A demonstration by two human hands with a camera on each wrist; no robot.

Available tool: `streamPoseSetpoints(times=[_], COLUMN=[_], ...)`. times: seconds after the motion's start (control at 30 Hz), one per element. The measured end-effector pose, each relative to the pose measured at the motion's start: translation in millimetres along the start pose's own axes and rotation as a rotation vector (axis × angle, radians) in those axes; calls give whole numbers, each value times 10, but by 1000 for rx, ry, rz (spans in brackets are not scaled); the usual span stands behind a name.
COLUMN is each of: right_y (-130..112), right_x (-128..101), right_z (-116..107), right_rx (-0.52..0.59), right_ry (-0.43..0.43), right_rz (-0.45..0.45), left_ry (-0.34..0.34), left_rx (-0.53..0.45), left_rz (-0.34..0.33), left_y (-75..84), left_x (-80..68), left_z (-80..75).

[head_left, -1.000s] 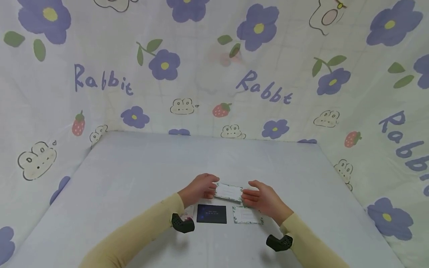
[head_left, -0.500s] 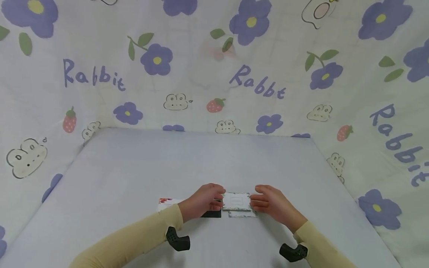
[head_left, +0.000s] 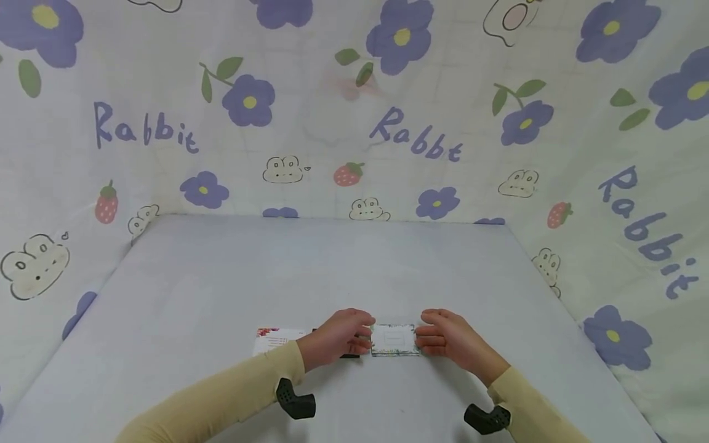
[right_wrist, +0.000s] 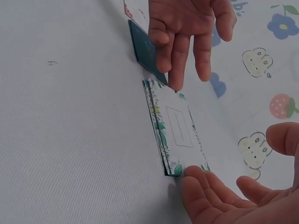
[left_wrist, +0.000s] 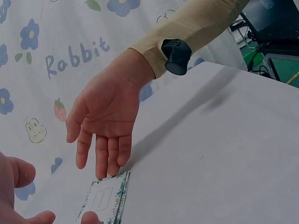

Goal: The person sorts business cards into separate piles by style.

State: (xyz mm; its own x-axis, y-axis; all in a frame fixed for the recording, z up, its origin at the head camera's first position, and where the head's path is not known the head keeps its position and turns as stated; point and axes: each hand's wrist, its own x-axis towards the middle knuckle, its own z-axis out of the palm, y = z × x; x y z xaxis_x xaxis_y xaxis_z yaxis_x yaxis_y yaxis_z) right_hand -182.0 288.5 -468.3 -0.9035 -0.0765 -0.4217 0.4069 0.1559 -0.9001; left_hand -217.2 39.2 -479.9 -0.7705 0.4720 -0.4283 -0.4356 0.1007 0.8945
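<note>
Two white cards with leafy green borders lie stacked [head_left: 394,340] flat on the grey table [head_left: 332,271]. My left hand [head_left: 339,335] touches the stack's left end with straight fingertips [right_wrist: 176,70]. My right hand [head_left: 450,339] touches its right end, fingers [left_wrist: 106,158] stretched out and relaxed. In the right wrist view the stack [right_wrist: 175,133] shows two edges, one over the other. A dark blue card [right_wrist: 145,50] lies just left of the stack, mostly hidden under my left hand in the head view.
A white card with red flowers [head_left: 275,338] lies on the table left of my left hand. A floral "Rabbit" cloth [head_left: 354,123] hangs round the table at the back and on both sides. Black wrist cameras [head_left: 296,400] sit under both sleeves.
The leafy card that both hands held above the table has come down onto the second leafy card. Both hands have loosened and now only touch the stack's ends.
</note>
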Motion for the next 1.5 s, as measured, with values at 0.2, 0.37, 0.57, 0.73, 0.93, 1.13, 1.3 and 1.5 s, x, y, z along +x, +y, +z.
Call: streamPoseSetpoints(times=[0.2,0.37,0.57,0.73,0.93,1.13,1.3,1.5], right_y=[13,26,38,57,82,75,52,38], right_x=[10,16,39,49,35,11,-8,-24], right_z=[30,34,52,53,19,-85,-148,-178], right_rx=[-24,-33,-32,-33,-47,-50,-46,-43], right_ry=[12,21,13,7,-9,-20,-13,-19], right_rz=[8,18,18,19,-2,-14,-13,-14], left_ry=[-10,-3,4,3,8,73,145,190], left_rx=[18,38,45,49,37,44,14,-71], left_rz=[-16,-22,-20,-20,1,38,38,49], left_y=[-16,-29,-46,-61,-77,-75,-109,-157], left_x=[-28,-54,-56,-69,-134,-248,-322,-452], left_z=[-18,-19,-39,-51,-184,-481,-741,-995])
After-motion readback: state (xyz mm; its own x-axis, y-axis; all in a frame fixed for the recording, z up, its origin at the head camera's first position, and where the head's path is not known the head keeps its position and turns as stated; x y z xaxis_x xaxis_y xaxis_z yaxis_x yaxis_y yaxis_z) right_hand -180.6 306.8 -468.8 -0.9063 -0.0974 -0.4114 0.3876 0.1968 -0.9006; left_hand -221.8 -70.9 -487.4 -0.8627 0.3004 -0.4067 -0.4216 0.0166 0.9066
